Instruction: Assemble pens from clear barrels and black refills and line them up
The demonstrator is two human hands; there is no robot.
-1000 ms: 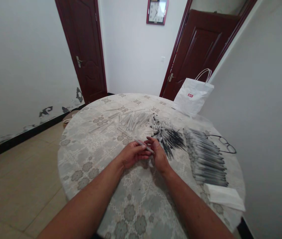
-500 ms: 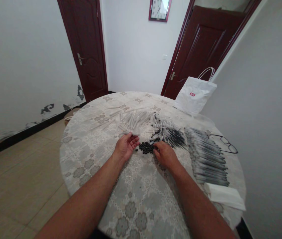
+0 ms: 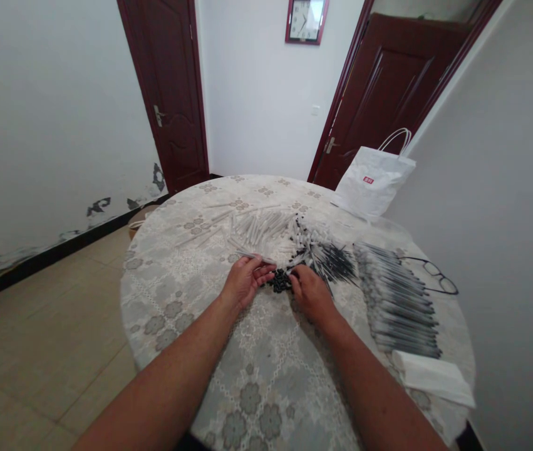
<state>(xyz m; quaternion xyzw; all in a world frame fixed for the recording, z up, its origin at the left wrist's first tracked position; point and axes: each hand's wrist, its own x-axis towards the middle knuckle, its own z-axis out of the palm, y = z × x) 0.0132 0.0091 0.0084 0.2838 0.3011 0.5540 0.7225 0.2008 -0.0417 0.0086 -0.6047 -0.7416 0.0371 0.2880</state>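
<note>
My left hand (image 3: 246, 281) is closed in a pinch on a clear pen barrel (image 3: 269, 260), which points to the right from the fingertips. Just beside those fingers lies a heap of small black pen plugs (image 3: 279, 281). At the right edge of this heap is my right hand (image 3: 310, 289), its fingers pressed together; what they hold is too small to make out. Beyond the left hand, loose clear barrels (image 3: 259, 227) spread out in a fan. Past the right hand are a pile of pen refills with black ink (image 3: 339, 260) and whitish small parts (image 3: 310, 233).
Grey-looking pens (image 3: 400, 304) lie in a stacked row at the right, beside eyeglasses (image 3: 439, 277) and a folded white item (image 3: 433, 378). A white paper bag (image 3: 374, 181) stands at the back right of the round, cloth-covered table (image 3: 247, 351).
My left hand has moved right, towards the right hand, bringing the clear barrel over the edge of the black plugs. The right hand stays by the heap. The view has shifted slightly.
</note>
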